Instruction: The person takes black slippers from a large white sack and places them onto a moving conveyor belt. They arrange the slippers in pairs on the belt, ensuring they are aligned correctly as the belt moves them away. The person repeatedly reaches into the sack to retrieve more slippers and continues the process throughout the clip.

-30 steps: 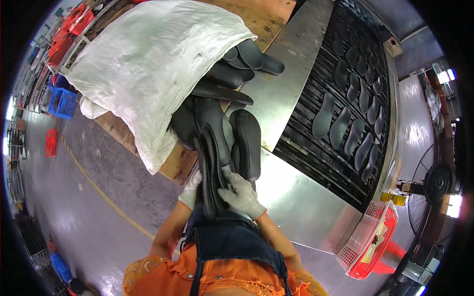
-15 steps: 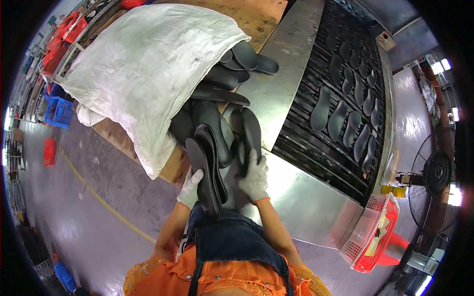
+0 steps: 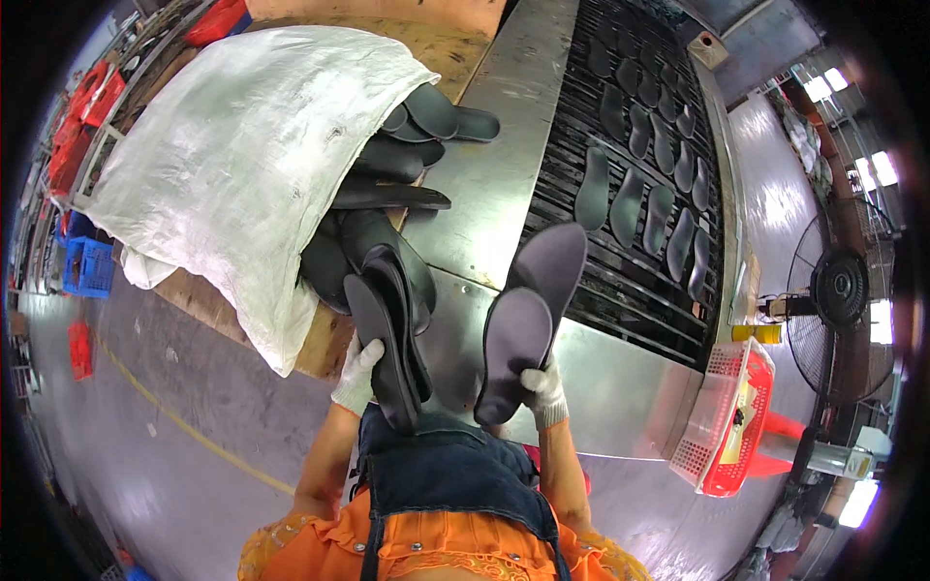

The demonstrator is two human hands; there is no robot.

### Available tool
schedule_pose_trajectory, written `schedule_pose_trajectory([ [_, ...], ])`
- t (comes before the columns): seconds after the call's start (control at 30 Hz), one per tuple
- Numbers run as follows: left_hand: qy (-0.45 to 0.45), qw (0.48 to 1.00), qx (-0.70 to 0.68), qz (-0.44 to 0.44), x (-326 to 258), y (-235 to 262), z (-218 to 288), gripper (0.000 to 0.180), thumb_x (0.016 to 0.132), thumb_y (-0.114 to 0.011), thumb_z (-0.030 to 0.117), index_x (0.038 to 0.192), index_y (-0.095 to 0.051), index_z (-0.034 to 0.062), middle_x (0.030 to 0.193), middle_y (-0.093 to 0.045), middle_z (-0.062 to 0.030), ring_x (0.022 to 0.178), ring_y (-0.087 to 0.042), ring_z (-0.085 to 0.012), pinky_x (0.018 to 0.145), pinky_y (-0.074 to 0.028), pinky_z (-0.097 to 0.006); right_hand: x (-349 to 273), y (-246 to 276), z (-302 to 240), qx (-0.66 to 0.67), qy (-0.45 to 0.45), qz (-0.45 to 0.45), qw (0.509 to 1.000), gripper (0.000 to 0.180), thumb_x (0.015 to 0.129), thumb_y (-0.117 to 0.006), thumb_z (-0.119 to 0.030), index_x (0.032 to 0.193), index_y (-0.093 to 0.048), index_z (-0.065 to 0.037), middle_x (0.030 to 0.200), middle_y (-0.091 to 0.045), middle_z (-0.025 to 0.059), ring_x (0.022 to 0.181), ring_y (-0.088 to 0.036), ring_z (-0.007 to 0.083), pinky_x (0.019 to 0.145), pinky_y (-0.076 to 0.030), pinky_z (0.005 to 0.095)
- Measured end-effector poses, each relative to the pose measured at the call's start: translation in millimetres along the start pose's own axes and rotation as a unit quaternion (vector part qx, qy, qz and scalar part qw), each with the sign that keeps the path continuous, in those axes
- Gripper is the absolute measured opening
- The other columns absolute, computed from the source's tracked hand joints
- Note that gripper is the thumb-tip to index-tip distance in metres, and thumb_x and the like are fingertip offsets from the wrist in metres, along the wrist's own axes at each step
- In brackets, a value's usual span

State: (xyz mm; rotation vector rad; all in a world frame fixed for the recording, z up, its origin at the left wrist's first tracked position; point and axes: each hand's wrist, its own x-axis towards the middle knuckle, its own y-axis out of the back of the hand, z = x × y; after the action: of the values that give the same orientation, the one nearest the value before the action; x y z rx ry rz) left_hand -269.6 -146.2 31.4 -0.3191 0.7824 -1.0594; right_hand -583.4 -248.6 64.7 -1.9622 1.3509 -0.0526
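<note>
Since 0.5 s ago, right hand (image 3: 545,392) fingers, pinched on 2 dark insoles (image 3: 528,324), pulled them off the stack (image 3: 392,329) toward the slatted conveyor (image 3: 630,165). Left hand (image 3: 356,373) fingers grip stack, over worktop (image 3: 484,194) edge. Pair separated, apparently ready to lay.

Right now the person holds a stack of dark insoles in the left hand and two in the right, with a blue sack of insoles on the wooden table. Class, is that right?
Not quite. The head view shows the sack is white, not blue. The rest stands: left hand holds a stack of dark insoles, right hand two insoles, wooden table.
</note>
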Motion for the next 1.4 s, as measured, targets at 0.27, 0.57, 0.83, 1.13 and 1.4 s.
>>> schedule_pose_trajectory([
  [0.27,0.031,0.999,0.030,-0.028,8,-11,6,0.072,0.089,-0.074,0.024,0.149,-0.040,0.0039,0.137,-0.055,-0.0064,0.120,-0.055,-0.0201,0.105,-0.045,-0.036,-32,2,44,-0.133,-0.149,0.059,0.978,0.056,0.070,-0.066,0.005,0.126,-0.062,0.002,0.102,-0.070,0.0062,0.089,-0.067,0.0195,0.084,-0.056,0.0331],
  [0.57,0.005,0.985,0.170,-0.038,14,-53,12,0.071,0.085,-0.075,0.019,0.147,-0.043,0.0040,0.134,-0.058,-0.0068,0.120,-0.055,-0.0203,0.105,-0.044,-0.035,-35,32,24,0.041,-0.131,-0.131,0.982,0.090,0.065,-0.086,-0.025,0.139,-0.046,0.007,0.124,-0.064,0.0256,0.107,-0.069,0.0359,0.092,-0.057,0.0470],
  [0.83,-0.093,0.836,0.541,-0.015,49,-79,-60,0.098,0.076,-0.082,0.042,0.153,-0.035,0.0034,0.144,-0.053,-0.0195,0.133,-0.050,-0.0308,0.111,-0.039,-0.040,6,41,21,-0.002,-0.114,0.054,0.992,0.068,0.078,-0.081,-0.018,0.135,-0.051,0.006,0.118,-0.067,0.0125,0.101,-0.067,0.0208,0.090,-0.056,0.0358],
  [1.13,0.006,0.865,0.501,-0.019,35,-109,-73,0.078,0.085,-0.075,0.035,0.147,-0.044,0.0002,0.137,-0.059,-0.0192,0.127,-0.056,-0.0304,0.108,-0.041,-0.039,-4,84,11,0.013,-0.149,0.041,0.988,0.062,0.082,-0.076,-0.015,0.135,-0.051,0.008,0.116,-0.067,0.0146,0.099,-0.068,0.0238,0.090,-0.056,0.0375],
  [1.4,0.005,0.901,0.431,-0.053,34,-114,-92,0.068,0.084,-0.076,0.022,0.140,-0.048,-0.0033,0.130,-0.062,-0.0162,0.121,-0.058,-0.0256,0.106,-0.043,-0.037,6,64,-38,-0.113,-0.152,-0.005,0.982,0.071,0.081,-0.072,-0.013,0.143,-0.044,0.006,0.127,-0.062,0.0161,0.114,-0.060,0.0248,0.104,-0.045,0.0352],
])
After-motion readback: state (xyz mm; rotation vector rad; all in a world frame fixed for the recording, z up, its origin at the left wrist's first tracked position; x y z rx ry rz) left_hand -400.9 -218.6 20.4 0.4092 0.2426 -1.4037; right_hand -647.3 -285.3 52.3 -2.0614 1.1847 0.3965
